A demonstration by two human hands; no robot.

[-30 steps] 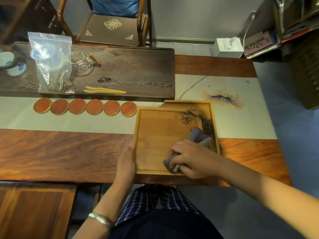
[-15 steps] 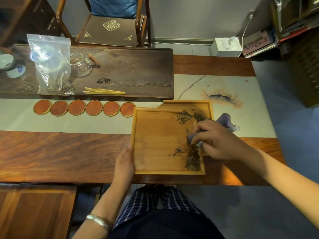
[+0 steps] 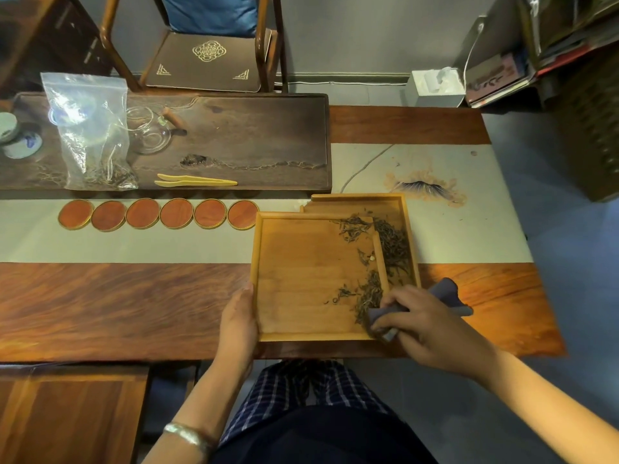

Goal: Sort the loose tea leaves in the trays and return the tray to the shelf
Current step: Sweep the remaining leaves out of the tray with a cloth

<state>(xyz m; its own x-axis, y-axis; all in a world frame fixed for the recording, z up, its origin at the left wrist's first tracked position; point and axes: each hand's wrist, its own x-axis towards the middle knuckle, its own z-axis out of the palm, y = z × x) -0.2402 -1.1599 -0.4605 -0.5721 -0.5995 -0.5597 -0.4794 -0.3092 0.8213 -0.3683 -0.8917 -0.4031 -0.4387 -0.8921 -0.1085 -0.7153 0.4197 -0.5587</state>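
Your right hand (image 3: 432,324) has its fingers curled around a folded grey-blue cloth (image 3: 445,293), with the cloth's lower end pressed into the near right corner of the upper light bamboo square tray (image 3: 301,336). The cloth's free end sticks out past your knuckles, over the tabletop. A heap of dark loose tea leaves (image 3: 368,294) lies just beyond your fingertips, touching the cloth's leading edge, along the tray's right wall. A few stray leaves lie a little to the left of that heap.

Your left hand (image 3: 239,324) rests against the tray's left wall near its front corner, fingers extended along the rim.

The upper tray overlaps a second bamboo tray (image 3: 358,198), which protrudes behind it and to its right. A larger pile of leaves lies in the exposed right strip of that second tray, and a smaller scatter sits in the upper tray's far right corner.

Both trays rest on the reddish-brown wooden table (image 3: 117,303), partly over a pale fabric table runner (image 3: 469,236).
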